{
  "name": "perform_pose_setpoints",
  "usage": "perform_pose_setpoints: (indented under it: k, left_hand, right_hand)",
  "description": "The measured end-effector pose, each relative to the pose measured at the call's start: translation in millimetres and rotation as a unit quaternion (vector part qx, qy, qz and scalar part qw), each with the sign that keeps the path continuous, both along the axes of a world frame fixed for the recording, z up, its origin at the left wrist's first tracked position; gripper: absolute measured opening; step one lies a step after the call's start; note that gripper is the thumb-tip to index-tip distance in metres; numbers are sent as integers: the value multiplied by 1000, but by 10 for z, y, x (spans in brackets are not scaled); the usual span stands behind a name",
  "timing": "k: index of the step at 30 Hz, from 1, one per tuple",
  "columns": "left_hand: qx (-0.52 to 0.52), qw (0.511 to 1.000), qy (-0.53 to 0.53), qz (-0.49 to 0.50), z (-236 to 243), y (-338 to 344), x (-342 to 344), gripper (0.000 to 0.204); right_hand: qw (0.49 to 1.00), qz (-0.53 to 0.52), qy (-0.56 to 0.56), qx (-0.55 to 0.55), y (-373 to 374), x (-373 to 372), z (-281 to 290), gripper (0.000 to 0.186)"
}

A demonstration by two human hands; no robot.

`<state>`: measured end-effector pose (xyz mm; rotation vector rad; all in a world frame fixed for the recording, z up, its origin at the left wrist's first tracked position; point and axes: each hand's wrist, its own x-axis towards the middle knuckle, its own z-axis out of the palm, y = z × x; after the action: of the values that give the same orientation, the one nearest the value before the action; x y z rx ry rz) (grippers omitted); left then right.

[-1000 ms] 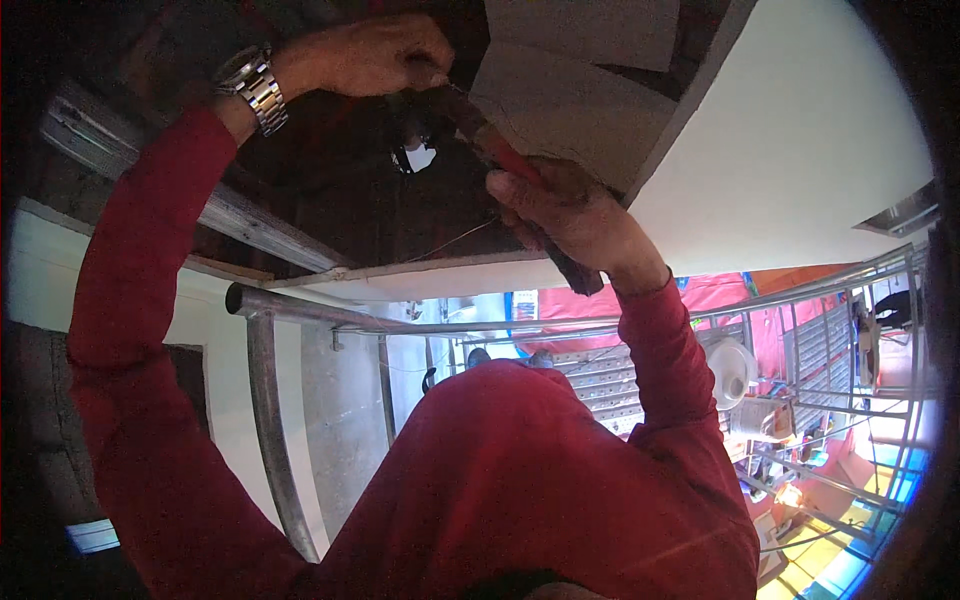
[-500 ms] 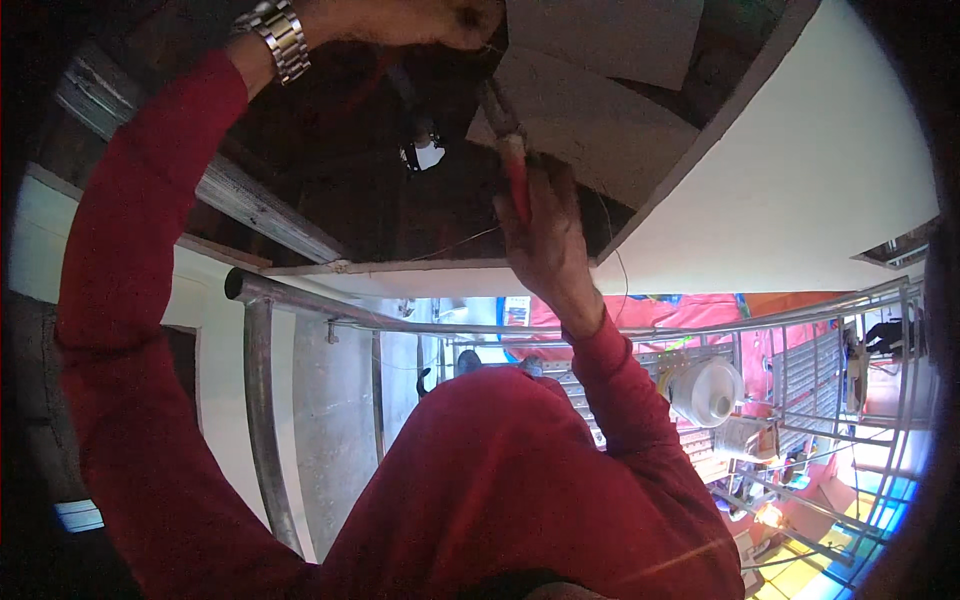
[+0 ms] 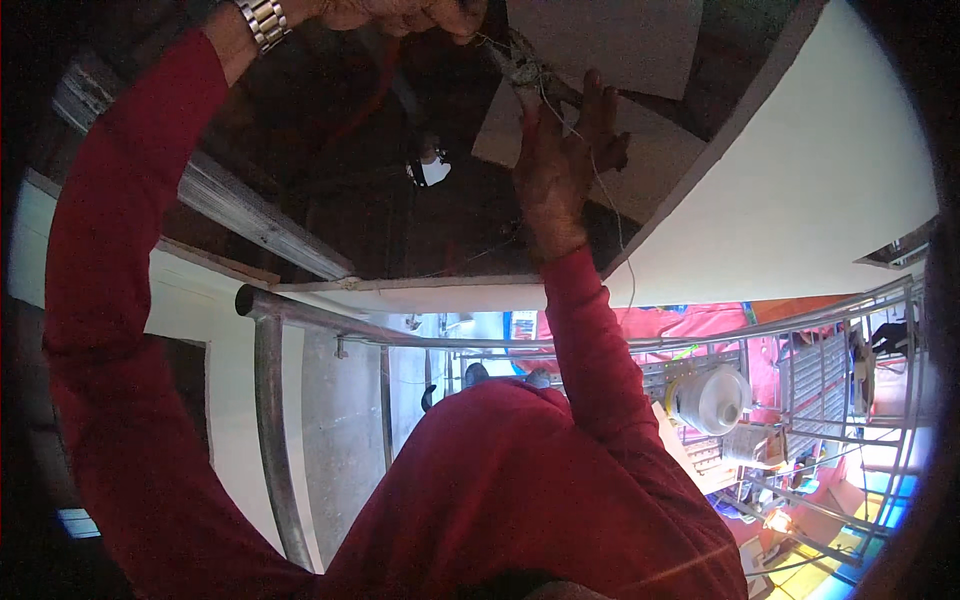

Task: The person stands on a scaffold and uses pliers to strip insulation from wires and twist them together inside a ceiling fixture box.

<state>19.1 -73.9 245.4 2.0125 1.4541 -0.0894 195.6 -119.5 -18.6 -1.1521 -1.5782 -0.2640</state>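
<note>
At the top, inside a dark ceiling opening, my left hand (image 3: 415,14) is closed, its fingertips pinching a thin wire (image 3: 603,186). A metal watch is on that wrist. Just to the right, my right hand (image 3: 560,175) grips a pair of pliers (image 3: 518,70), with some of its fingers lifted off the handles. The pliers' jaws are beside the left fingertips, at the wire; whether they bite on it I cannot tell. From there the wire hangs down across my right hand, past the opening's edge.
A pale ceiling panel (image 3: 800,170) borders the opening on the right, and a metal channel (image 3: 250,215) crosses it on the left. Boards (image 3: 640,140) lie inside. Below runs a scaffold rail (image 3: 400,335); a white bucket (image 3: 712,398) stands on the platform further down.
My right hand has risen and turned, bringing the pliers up beside my left fingertips. The left hand has shifted slightly up and left. The wire now crosses over my right hand.
</note>
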Motion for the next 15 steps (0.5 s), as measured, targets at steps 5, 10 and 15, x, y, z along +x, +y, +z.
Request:
perform_pose_setpoints:
  k: [5, 10, 15]
  left_hand:
    - [6, 999, -41, -28, 75, -7, 34, 16]
    - [-153, 986, -30, -55, 134, 335, -163, 13]
    - [-105, 991, -64, -55, 146, 91, -14, 15]
  right_hand:
    - [1000, -20, 3, 11, 197, 21, 29, 36]
    - [997, -49, -18, 56, 259, -92, 78, 27]
    - [993, -76, -24, 82, 271, -9, 78, 23]
